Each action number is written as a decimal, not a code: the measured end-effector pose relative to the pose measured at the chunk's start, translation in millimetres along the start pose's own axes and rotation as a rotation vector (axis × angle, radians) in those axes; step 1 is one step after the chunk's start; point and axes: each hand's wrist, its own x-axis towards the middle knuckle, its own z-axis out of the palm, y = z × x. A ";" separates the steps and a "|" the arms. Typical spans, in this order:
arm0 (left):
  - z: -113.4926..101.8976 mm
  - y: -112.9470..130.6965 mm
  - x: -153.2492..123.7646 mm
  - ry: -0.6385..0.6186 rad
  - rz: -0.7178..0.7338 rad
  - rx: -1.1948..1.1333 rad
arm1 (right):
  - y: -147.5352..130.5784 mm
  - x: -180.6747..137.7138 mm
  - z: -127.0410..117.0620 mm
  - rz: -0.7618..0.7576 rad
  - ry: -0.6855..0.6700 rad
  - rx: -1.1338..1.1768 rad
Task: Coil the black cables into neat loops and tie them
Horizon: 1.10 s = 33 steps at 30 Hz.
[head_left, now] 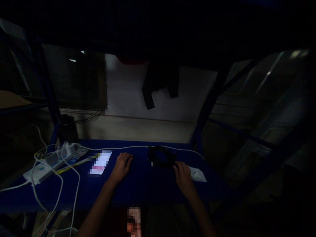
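No legible writing in this dim view

The lit phone screen (100,162) on the blue surface (138,187) is blurred into blocks, so nothing on it can be read. The white power strip (53,161) shows blue marks too small to make out, and the white packet (198,174) by the right hand (183,177) bears no readable print.

Desk (138,187): dark blue top, dimly lit. On it, from the left: white power strip (53,161) with white cables (71,174); lit phone (100,163); both hands resting flat; black looped object (160,156) at the rear; white packet (198,174) at the right
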 end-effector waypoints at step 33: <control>-0.2 0.5 0.2 -0.032 0.001 0.015 | 1.6 -0.4 2.3 0.000 0.016 -0.024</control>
